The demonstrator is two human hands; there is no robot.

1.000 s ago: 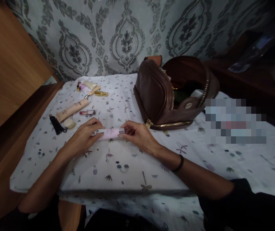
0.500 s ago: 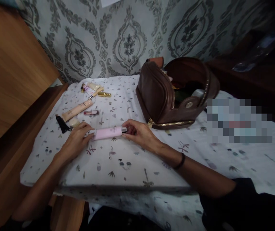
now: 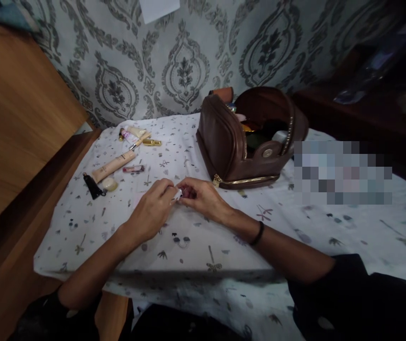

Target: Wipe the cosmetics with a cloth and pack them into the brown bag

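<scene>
My left hand (image 3: 156,206) and my right hand (image 3: 204,199) meet above the middle of the cloth, both with fingers closed. Between their fingertips shows the silver cap end of the pink tube (image 3: 178,194); the left hand covers its body. To the left on the cloth are a beige tube (image 3: 113,166), a black tube (image 3: 92,185), a small round cream-coloured item (image 3: 109,183) and a lip tube with a red end (image 3: 133,168). Farther back lie a gold tube (image 3: 151,142), a brush (image 3: 139,141) and small tubes (image 3: 130,135).
An unzipped brown bag (image 3: 224,142) stands beyond my right hand with items inside. A blurred-out object (image 3: 343,173) lies right of it. A patterned cloth (image 3: 195,258) covers the table. Wooden furniture (image 3: 21,109) is at the left, and a patterned curtain (image 3: 184,71) hangs behind.
My left hand has moved right along the pink tube to meet my right hand and now covers the tube's body. The right hand stays at the cap end. The view has shifted slightly.
</scene>
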